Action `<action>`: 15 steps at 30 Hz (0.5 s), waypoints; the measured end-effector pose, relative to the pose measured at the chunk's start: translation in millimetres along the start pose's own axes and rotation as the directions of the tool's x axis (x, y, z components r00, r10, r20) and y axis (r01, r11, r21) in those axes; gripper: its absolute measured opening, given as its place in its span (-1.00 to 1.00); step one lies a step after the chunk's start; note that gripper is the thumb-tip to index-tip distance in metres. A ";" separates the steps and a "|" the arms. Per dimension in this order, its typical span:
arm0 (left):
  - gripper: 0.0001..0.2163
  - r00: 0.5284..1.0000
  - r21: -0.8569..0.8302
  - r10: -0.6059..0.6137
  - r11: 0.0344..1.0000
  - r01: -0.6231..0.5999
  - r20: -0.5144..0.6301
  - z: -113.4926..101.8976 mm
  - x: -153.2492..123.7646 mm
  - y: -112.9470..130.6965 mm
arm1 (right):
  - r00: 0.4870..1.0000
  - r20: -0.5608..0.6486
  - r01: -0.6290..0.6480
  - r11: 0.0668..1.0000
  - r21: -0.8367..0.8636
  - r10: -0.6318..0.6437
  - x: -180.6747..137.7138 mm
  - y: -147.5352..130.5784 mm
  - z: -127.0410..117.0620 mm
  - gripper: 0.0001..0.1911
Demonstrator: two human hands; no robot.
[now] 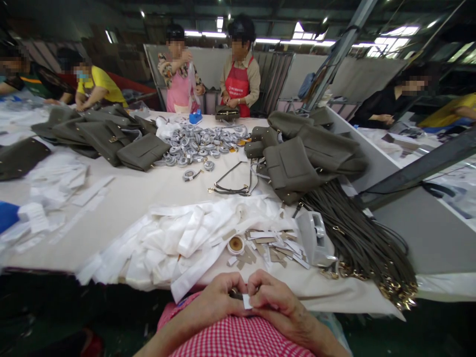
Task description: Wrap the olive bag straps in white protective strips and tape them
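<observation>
The left hand (222,293) gripped a dark piece (235,293), right hand (274,298) a white slip (247,301); fitting seemed underway, demanding careful alignment next.

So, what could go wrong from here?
The small white piece in the right grip, beside a dark piece in the left grip, is partly hidden and could slip.

The round white tub, brown inside, sits beside loose strips; if its contents are wet, which I can't tell, a knock might stain them.

The dark straps lie heaped, their gold clasps near the edge of the table, and might tangle or slide off.
</observation>
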State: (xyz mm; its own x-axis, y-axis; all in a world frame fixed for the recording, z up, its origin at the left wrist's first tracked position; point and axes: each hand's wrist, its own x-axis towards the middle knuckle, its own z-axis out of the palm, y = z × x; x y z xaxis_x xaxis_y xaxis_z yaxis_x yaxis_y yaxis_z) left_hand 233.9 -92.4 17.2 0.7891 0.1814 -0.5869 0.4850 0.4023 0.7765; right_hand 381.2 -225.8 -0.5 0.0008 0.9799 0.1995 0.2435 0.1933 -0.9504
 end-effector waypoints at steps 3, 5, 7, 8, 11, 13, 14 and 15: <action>-0.72 0.997 -0.066 -0.021 0.997 0.025 0.068 -4.3 -1.0 1.9 | 0.993 0.120 0.002 0.991 -0.132 0.014 2.8 -3.4 -9.0 -0.90; -0.73 0.996 -0.108 -0.040 0.993 0.049 0.085 -6.6 -0.4 1.5 | 0.980 0.196 0.001 0.978 -0.208 0.041 5.8 -7.8 -14.7 -0.85; -0.74 0.994 -0.139 -0.065 0.987 0.076 0.083 -8.4 0.6 0.7 | 0.964 0.257 0.017 0.955 -0.295 0.063 9.5 -13.5 -19.3 -0.81; -0.75 0.994 -0.155 -0.070 0.984 0.083 0.083 -9.1 0.9 0.7 | 0.958 0.277 0.034 0.935 -0.352 0.070 11.5 -16.3 -21.0 -0.80; -0.78 0.992 -0.225 -0.053 0.971 0.077 0.114 -9.9 0.3 4.1 | 0.952 0.296 0.100 0.846 -0.524 0.071 16.5 -21.8 -23.1 -0.82; -0.79 0.991 -0.224 -0.017 0.973 0.048 0.136 -9.2 0.1 7.8 | 0.956 0.285 0.119 0.805 -0.581 0.064 17.4 -22.0 -21.4 -0.83; -0.78 0.992 -0.180 0.000 0.983 0.024 0.130 -8.6 0.6 8.9 | 0.961 0.271 0.114 0.799 -0.590 0.063 16.9 -21.0 -19.6 -0.83; -0.77 0.993 -0.110 0.017 0.994 -0.004 0.115 -7.9 2.0 8.9 | 0.967 0.249 0.103 0.802 -0.588 0.059 15.7 -19.0 -17.7 -0.83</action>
State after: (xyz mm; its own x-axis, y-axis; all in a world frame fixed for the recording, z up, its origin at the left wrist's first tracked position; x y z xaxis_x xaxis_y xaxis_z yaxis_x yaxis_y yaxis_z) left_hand 236.8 -81.3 21.1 0.8353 0.0842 -0.5433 0.4369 0.4982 0.7490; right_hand 393.7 -215.0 24.8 -0.2265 0.9709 0.0777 0.7659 0.2269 -0.6016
